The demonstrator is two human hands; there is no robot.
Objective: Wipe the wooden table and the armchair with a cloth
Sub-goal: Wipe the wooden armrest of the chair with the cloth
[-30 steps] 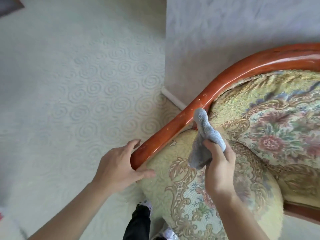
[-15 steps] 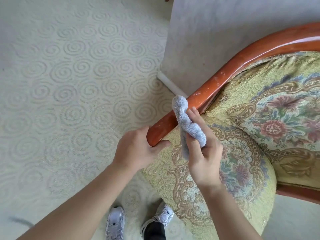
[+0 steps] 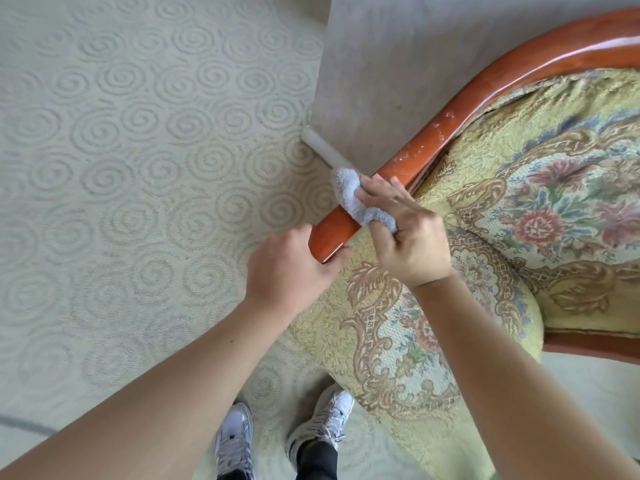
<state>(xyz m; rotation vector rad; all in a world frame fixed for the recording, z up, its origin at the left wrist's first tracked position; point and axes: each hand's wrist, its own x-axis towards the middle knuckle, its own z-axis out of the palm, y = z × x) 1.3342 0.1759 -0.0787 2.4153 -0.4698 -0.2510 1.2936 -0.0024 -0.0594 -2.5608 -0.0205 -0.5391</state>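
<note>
The armchair has a glossy red-brown wooden rail point(image 3: 436, 129) curving round a yellow floral cushion point(image 3: 540, 216). My left hand point(image 3: 287, 271) grips the rail's near end, thumb on the cushion side. My right hand point(image 3: 405, 230) presses a pale blue-grey cloth point(image 3: 356, 199) draped over the rail just above the left hand. White specks mark the rail further up. The wooden table is out of view.
A grey wall corner point(image 3: 374, 71) with a white skirting board point(image 3: 322, 147) stands right behind the rail. Cream carpet point(image 3: 121, 168) with a spiral pattern fills the left. My two white shoes point(image 3: 277, 438) stand below, close to the cushion's front.
My right hand has turned palm-down and laid the cloth over the rail, where before it held the cloth bunched beside it. The left hand still grips the rail's end.
</note>
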